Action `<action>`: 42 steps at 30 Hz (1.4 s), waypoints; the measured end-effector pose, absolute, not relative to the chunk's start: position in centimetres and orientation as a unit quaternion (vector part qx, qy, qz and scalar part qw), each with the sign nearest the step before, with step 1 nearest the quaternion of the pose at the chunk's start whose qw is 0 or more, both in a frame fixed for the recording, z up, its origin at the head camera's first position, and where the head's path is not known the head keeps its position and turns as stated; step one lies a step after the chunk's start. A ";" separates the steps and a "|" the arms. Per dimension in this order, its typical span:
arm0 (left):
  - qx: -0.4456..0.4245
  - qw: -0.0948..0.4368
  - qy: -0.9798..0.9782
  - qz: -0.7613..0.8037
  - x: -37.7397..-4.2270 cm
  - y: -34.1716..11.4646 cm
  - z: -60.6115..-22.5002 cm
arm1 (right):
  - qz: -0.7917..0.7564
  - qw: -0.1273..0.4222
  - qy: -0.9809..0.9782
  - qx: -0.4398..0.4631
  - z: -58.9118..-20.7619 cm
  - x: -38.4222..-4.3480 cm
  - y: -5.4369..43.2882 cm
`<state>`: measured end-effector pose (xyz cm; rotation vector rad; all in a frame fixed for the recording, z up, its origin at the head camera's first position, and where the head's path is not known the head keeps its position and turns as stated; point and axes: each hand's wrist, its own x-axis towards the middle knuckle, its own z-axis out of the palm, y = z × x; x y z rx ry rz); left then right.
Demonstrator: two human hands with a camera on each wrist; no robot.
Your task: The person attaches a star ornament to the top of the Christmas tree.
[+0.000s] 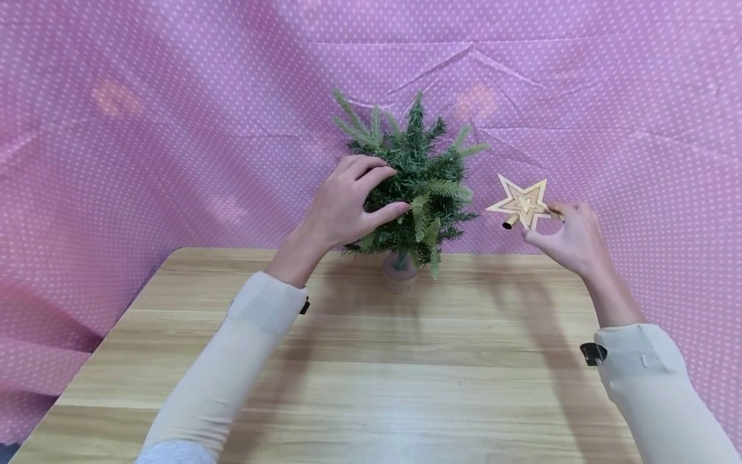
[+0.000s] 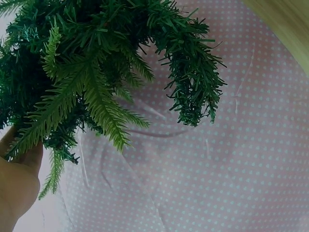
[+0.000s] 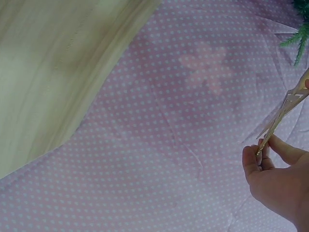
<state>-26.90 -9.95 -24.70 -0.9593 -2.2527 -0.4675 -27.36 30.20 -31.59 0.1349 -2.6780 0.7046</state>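
A small artificial Christmas tree (image 1: 429, 167) stands upright at the back of the table in a round pinkish base (image 1: 400, 276). My left hand (image 1: 348, 203) touches the left side of its foliage, with thumb and fingers spread apart. In the left wrist view, green branches (image 2: 91, 72) partly cover the fingers of that hand (image 2: 19, 188). To the right of the tree, my right hand (image 1: 574, 238) pinches a gold star tree topper (image 1: 524, 205) in the air by its right side. A short tube hangs below the star. The right wrist view shows the star (image 3: 285, 113) almost edge-on.
The light wood table (image 1: 371, 374) spans the lower part of the head view, with a rounded back left corner. Right behind it hangs a pink polka-dot cloth (image 1: 232, 96).
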 end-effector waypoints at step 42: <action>-0.357 0.313 -0.864 -0.168 -27.0 -9.8 -24.8 | 0.285 0.233 -0.928 0.056 -26.9 -27.1 27.6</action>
